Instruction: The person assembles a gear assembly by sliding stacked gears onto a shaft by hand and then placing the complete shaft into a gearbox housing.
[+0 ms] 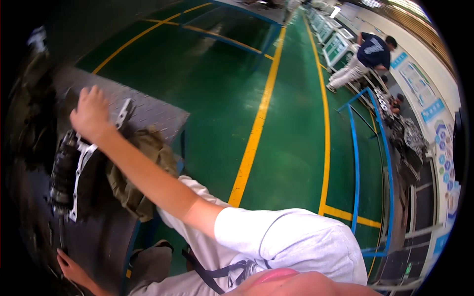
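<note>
A broad green floor (217,113) with yellow lines is seen well beyond both grips. Below the right grip (91,113), a grey, tread-patterned metal surface (160,111) is spread. An olive-brown crumpled cloth (126,190) is laid beneath the right forearm, behind that grip. Between the two grips, a black ringed cylindrical shaft assembly (63,170) is placed, its thin rod end pointed toward the left grip (71,271). Beside it, a silver metal flange with holes (79,182) is partly covered by the right grip. The right fingers are curled together; whether anything is clamped cannot be told. The left grip's state cannot be told either, its fingers being partly hidden in shadow.
</note>
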A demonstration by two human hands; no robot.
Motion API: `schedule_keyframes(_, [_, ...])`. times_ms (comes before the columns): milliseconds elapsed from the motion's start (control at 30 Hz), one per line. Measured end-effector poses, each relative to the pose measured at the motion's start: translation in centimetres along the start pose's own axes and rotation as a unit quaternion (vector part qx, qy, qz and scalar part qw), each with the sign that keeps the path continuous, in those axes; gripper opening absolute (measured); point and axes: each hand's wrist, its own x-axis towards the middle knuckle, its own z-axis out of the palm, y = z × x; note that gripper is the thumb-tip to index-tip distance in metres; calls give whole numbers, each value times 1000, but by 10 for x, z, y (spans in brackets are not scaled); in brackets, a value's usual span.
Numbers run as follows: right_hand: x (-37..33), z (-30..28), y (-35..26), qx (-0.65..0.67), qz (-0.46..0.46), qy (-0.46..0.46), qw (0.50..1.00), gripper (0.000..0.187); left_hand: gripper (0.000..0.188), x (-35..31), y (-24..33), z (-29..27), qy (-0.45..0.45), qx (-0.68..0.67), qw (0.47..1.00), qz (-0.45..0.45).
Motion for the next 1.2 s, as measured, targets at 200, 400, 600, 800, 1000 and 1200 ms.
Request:
schedule_keyframes(200, [-2, 7, 9, 16, -48, 72, 996, 43, 35, -19, 54, -10, 76, 35, 987, 138])
schedule_keyframes(400, [-6, 13, -3, 105, -151, 101, 978, 41, 36, -17, 44, -13, 90, -24, 983, 157])
schedule_keyframes(600, [-12, 14, -7, 123, -151, 39, 980, 39, 31, -32, 17, -18, -28, -343, 934, -94])
schedule_keyframes(800, [-22, 40, -16, 81, -209, 44, 974, 37, 26, -42, 20, -11, -58, -426, 883, -187])
schedule_keyframes(1000, [-46, 68, -27, 56, -316, 26, 947, 44, 30, -54, 52, -16, -57, -421, 887, -180])
schedule_keyframes(1200, [-82, 82, -35, 39, -430, -58, 900, 51, 36, -53, 40, -13, -31, -377, 912, -161])
